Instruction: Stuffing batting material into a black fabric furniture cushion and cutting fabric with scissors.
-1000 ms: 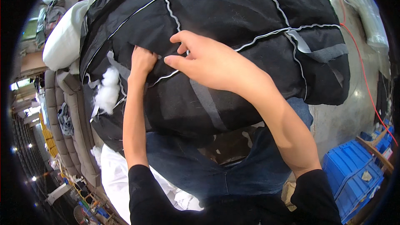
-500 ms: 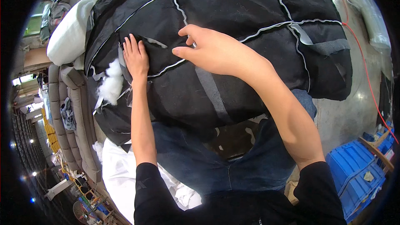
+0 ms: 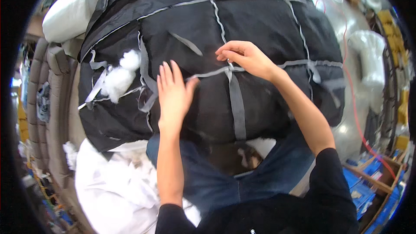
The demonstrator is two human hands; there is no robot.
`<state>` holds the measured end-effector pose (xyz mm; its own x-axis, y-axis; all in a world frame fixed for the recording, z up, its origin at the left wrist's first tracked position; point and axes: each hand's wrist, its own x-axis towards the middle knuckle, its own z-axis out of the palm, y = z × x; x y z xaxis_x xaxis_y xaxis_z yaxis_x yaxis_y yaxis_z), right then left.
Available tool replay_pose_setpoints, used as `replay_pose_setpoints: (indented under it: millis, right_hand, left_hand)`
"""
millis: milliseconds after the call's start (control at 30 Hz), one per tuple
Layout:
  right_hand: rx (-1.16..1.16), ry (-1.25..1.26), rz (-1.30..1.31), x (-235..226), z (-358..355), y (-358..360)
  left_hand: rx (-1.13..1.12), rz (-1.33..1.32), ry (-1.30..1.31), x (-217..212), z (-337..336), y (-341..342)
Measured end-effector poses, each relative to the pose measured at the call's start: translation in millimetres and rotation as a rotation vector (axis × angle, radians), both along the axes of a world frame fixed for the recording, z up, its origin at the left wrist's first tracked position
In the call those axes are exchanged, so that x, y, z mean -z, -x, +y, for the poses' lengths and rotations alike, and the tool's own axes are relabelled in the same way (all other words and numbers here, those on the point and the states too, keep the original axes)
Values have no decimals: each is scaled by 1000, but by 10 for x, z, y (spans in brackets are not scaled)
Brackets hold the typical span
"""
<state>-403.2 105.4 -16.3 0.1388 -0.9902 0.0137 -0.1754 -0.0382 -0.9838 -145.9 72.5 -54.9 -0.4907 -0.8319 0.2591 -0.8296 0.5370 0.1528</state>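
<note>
A large black fabric cushion cover [image 3: 190, 21], divided into panels by pale twisted seams [image 3: 218, 19], lies across my lap. My left hand [image 3: 173, 95] rests flat on its middle panel, fingers stretched out, with nothing held. Above the crossing of two seams, my right hand [image 3: 249, 60] has its fingers curled in toward the thumb; whether anything small is between them is hidden. A grey fabric strip [image 3: 237, 108] hangs from that crossing toward me. Another grey strip [image 3: 186, 43] sticks up from the panel between the hands. White fibre stuffing [image 3: 119, 80] sits on the left panel.
White bundled material [image 3: 71, 15] lies at the far left, with a grey tufted sofa [image 3: 58, 104] below it. White cloth [image 3: 117, 190] is heaped by my left leg. On the right are a red hose [image 3: 357, 117], a clear plastic roll [image 3: 368, 56] and blue bins [image 3: 359, 193].
My view has turned, shifting the cover in the picture. The left hand has moved right and nearer, away from the stuffing. My right hand has moved right to the seam crossing, its fingers drawn together.
</note>
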Motion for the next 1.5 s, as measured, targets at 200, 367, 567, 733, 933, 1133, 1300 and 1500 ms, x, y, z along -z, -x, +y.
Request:
replay_pose_setpoints:
  millis: [200,367,567,733,933,1133,1300,1500]
  right_hand:
    - [405,523,596,-700,-1411,-304]
    - [586,698,1387,1143,-1939,-384]
    - [29,354,1082,-41,-2393,-284]
    - [562,632,1848,271,-2294,-1379]
    - [-291,-6,1578,-3,-2708,-1144]
    - [622,1002,1588,609,-2741,-1800]
    - [58,679,1646,800,-2729,-1595]
    - [518,985,1586,300,-1959,-2107]
  left_hand:
    - [187,310,-279,-517,-143,190]
    - [393,279,-384,-304,-31,320]
    - [368,138,-622,-79,32,118]
    - [195,169,-623,-253,8,95]
    - [301,-57,-860,-313,12,-5]
    - [-110,179,-31,-350,-479,-363]
    - [-440,183,-124,-77,-686,-1082]
    - [-400,161,-320,-272,-680,-1279]
